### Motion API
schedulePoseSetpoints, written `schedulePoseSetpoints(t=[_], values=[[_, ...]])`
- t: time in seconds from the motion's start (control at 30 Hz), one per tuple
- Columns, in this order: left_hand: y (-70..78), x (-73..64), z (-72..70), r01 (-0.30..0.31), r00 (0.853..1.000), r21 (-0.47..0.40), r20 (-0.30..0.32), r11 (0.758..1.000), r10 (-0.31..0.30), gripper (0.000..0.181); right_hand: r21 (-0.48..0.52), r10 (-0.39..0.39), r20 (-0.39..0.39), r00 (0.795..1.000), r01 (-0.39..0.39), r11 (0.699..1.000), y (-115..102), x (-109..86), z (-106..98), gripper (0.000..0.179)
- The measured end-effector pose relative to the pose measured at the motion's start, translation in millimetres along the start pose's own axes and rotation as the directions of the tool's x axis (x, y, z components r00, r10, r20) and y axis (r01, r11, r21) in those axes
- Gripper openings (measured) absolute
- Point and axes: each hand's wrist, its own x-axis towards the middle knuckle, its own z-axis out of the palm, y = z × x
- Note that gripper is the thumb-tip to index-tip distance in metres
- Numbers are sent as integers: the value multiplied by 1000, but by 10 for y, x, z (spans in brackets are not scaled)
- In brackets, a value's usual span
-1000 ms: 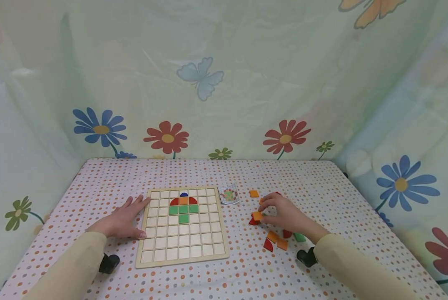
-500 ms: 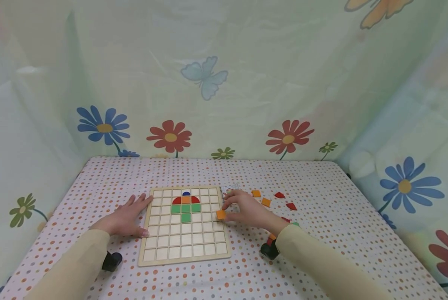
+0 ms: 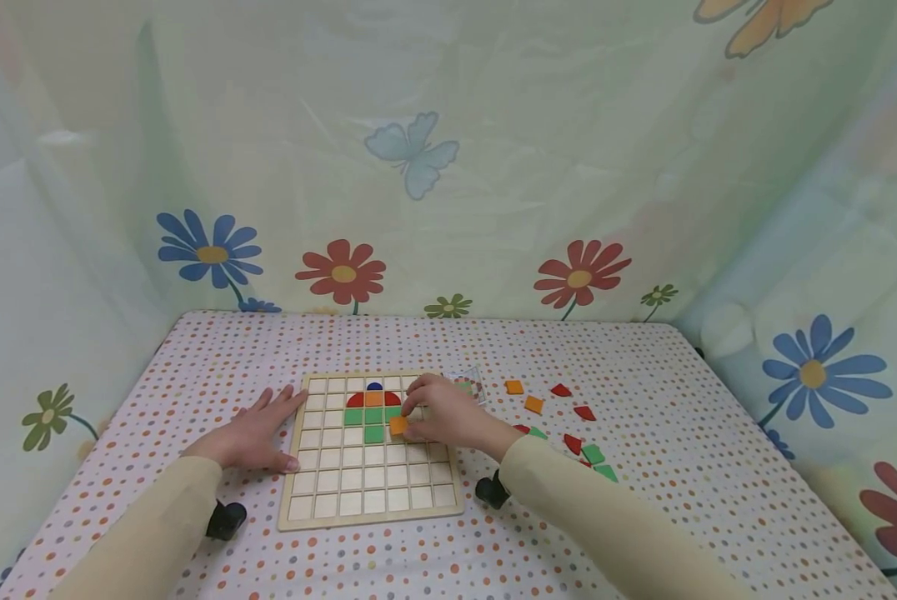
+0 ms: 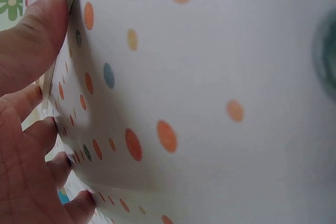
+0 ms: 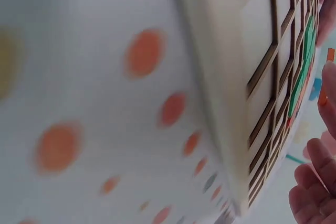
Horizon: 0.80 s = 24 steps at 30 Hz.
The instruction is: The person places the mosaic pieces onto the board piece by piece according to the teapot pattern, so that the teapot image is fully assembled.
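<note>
My left hand (image 3: pixel 253 433) lies with fingers spread at the left edge of a wooden grid board (image 3: pixel 369 522); in the left wrist view its thumb (image 4: pixel 39 32) touches the rim. Between thumb and fingertips, my right hand (image 3: pixel 448 410) pinches an orange square tile (image 3: pixel 398 426) over the board, just right of the lowest green tile (image 3: pixel 373 433). Above that are a row of green squares (image 3: pixel 353 416), another orange square (image 3: pixel 373 398) between two red quarter-circles (image 3: pixel 354 400), and a blue piece (image 3: pixel 374 386) on top. The right wrist view shows the held tile (image 5: pixel 329 59) edge-on.
A clear-sleeved pattern card (image 3: pixel 477 386) lies right of the board, partly behind my right hand. Farther right are loose orange squares (image 3: pixel 533 404), red quarter-circles (image 3: pixel 584 412) and green pieces (image 3: pixel 593 453). My right sleeve (image 3: pixel 568 500) covers part of that area.
My right hand has carried the orange tile left from the loose pieces, past the board's right edge, to over the grid. My left hand stays at the left edge.
</note>
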Motion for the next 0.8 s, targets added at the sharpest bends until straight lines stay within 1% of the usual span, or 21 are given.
schedulePoseSetpoints(t=[0.13,0.23,0.33,0.5,0.8], values=[[-6,-2,-1,0,1000,-4,-2,1000,0,107,17,-3,19,1000,3,1000,-100,116,57,14],[-11,-5,8,-2,1000,-13,-2,1000,2,107,5,-6,42,999,6,1000,-184,192,114,15],[-3,-6,12,3,1000,-15,-2,1000,-3,106,-38,-7,53,999,9,999,-270,256,163,14],[6,-4,6,5,1000,-9,-1,1000,-5,106,-96,-26,44,999,30,995,-370,343,237,17],[2,0,6,14,1000,-10,-4,1000,-14,106,-189,-34,26,999,39,981,-433,396,335,18]])
